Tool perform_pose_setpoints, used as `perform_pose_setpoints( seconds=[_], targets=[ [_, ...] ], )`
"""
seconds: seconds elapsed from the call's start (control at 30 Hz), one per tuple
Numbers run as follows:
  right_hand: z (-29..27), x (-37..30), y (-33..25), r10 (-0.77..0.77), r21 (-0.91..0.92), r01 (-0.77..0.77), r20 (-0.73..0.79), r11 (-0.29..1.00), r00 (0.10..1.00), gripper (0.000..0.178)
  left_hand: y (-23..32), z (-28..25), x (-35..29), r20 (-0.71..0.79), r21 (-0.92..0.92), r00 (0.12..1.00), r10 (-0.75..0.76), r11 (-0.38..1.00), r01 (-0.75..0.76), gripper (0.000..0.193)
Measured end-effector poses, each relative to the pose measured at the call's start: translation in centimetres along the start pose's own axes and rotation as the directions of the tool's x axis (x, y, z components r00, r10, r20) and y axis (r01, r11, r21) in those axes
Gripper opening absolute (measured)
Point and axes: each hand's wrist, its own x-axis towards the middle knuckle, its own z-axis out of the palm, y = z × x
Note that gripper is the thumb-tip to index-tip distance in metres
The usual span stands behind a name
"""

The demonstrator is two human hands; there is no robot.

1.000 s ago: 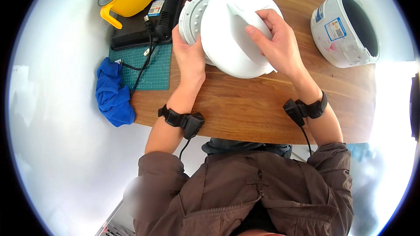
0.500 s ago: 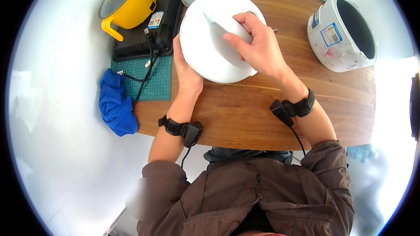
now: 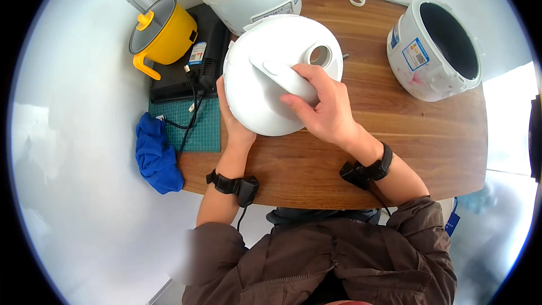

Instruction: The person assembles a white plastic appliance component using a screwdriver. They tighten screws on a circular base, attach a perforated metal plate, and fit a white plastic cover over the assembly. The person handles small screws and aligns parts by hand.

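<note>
A round white rice cooker lid (image 3: pixel 254 93) with a raised bar handle (image 3: pixel 282 79) and a round hole near its far right edge is in front of me. My right hand (image 3: pixel 324 101) grips the near right end of the handle, thumb on the near side and fingers over the far side. Against the lid's left edge is my left hand (image 3: pixel 236 127), its fingers partly hidden behind the rim. What lies under the lid is hidden. Just behind it stands a white rice cooker (image 3: pixel 248 8) with its own lid on.
An open white rice cooker body (image 3: pixel 415 70) stands at the right. At the left, a yellow pot (image 3: pixel 172 34) rests on a black appliance (image 3: pixel 203 82) beside a green cutting mat (image 3: pixel 206 133) and blue cloth (image 3: pixel 158 158). A white tape roll (image 3: pixel 357 0) lies on the wooden table (image 3: pixel 305 169).
The whole view has shifted, so the table sits lower in the picture. The lid's hole now shows, and its handle points slightly differently. Both hands keep their places on the lid.
</note>
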Motion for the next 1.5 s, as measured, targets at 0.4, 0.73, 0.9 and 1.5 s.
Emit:
perform_pose_setpoints(
  seconds=[0.4,0.73,0.9,1.5],
  targets=[
    [-1.3,-0.1,-0.2,0.055,0.059,-0.057,0.032,0.997,0.998,0.036,-0.6,-0.1,0.2,0.008,0.067,0.996,0.088,0.994,-0.088,0.068],
    [-11.1,-3.7,-3.2,0.321,-0.315,-0.242,0.226,0.918,0.920,0.027,0.9,0.9,0.5,-0.092,-0.050,0.996,0.006,0.999,-0.011,0.055],
    [-14.0,-4.9,-3.6,0.499,-0.435,-0.356,0.278,0.827,0.821,0.025,0.6,0.9,0.7,-0.090,-0.070,0.996,0.014,0.997,-0.020,0.054],
    [-14.8,-4.6,-2.7,0.471,-0.659,-0.158,0.330,0.736,0.818,0.034,1.2,-0.9,1.3,-0.174,-0.124,0.983,-0.060,0.992,0.039,0.056]
  ],
)
